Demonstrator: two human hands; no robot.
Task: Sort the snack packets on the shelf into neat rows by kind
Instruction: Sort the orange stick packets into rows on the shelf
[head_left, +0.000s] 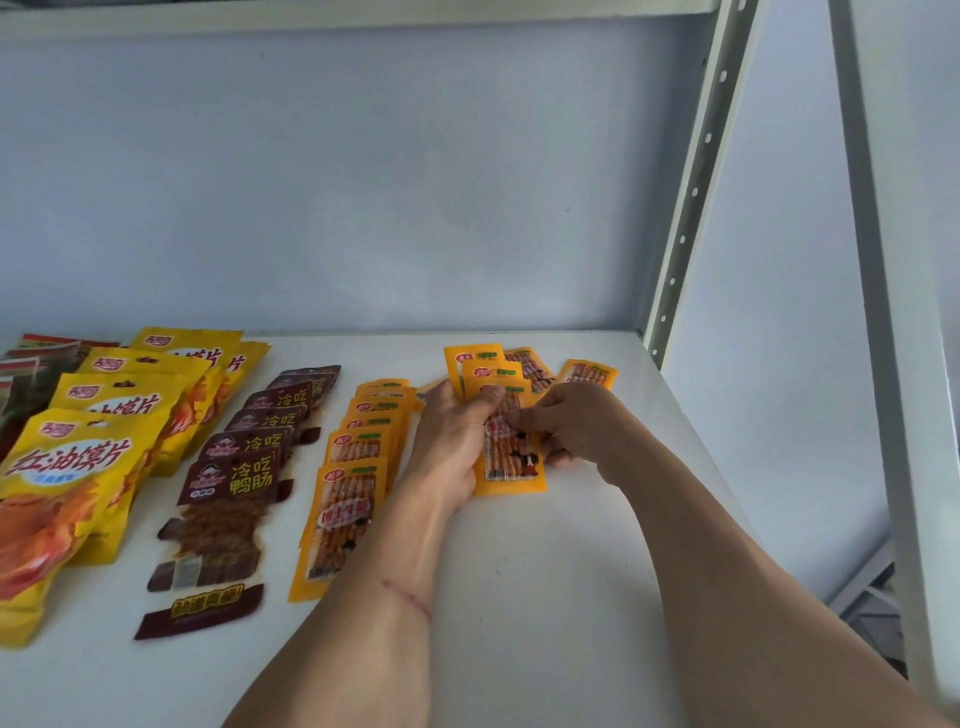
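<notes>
1. White and smooth, the shelf (545, 597) carries everything; its nearest stretch lies bare in front of the packets.
2. Near left: a row of big yellow packets (67, 483) with red lettering, overlapping back toward the wall.
3. Just beside them runs a row of dark maroon packets (228, 499) with yellow-green characters, partly see-through.
4. Next, a row of small orange packets (345, 514), overlapped like tiles.
5. The left hand (452, 441) holds a fanned stack of orange packets (511, 462), thumb on top, lower edge touching the shelf.
6. The right hand (576, 421) pinches the front packet of that stack from the right with a narrow grip.
7. Behind the hands, two loose orange packets (589, 373) lie tilted.
8. Far left, red-green packets (31, 364) sit partly cut off.
9. The pale blue-grey wall (363, 182) backs the shelf; a perforated grey upright (691, 197) marks the right rear corner, beside the shelf's right edge.
</notes>
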